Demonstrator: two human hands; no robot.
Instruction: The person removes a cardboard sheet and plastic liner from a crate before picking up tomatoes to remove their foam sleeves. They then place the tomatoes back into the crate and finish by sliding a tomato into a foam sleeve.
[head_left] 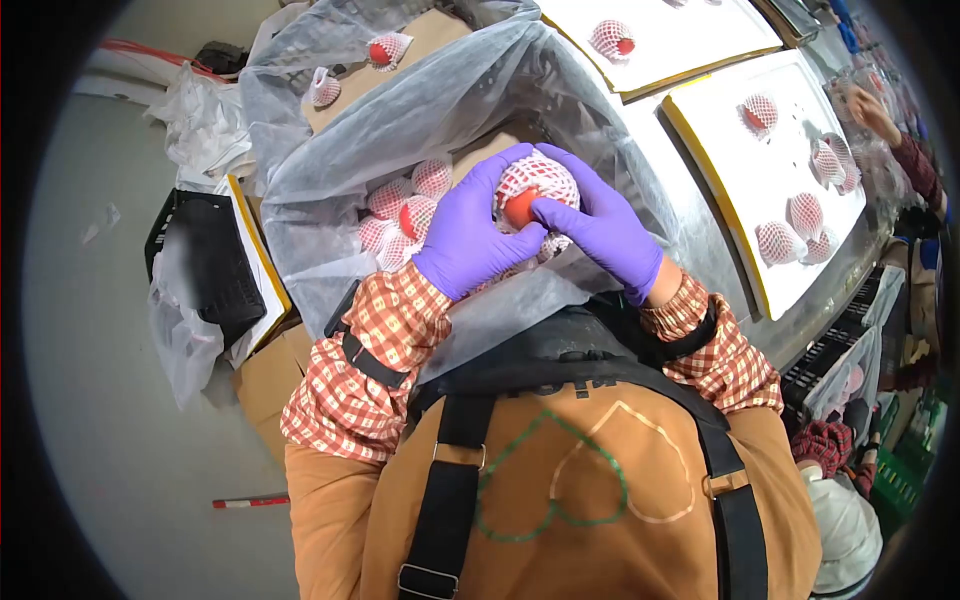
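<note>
Both hands wear purple gloves and meet around one red fruit (519,207) in a white foam net (540,178). My left hand (478,232) grips its left side, and my right hand (602,228) grips the right side with the thumb on the bare red part. The fruit is held over a box lined with translucent plastic (340,175). Inside the box, to the left of my hands, lie several netted red fruits (418,215). What lies directly beneath my hands is mostly hidden.
White padded boards with yellow edges (720,150) carry several netted fruits at the right. Two more netted fruits (388,50) lie on cardboard at the top. A black crate (212,265) stands at the left. Another person's hand (873,113) shows at the far right.
</note>
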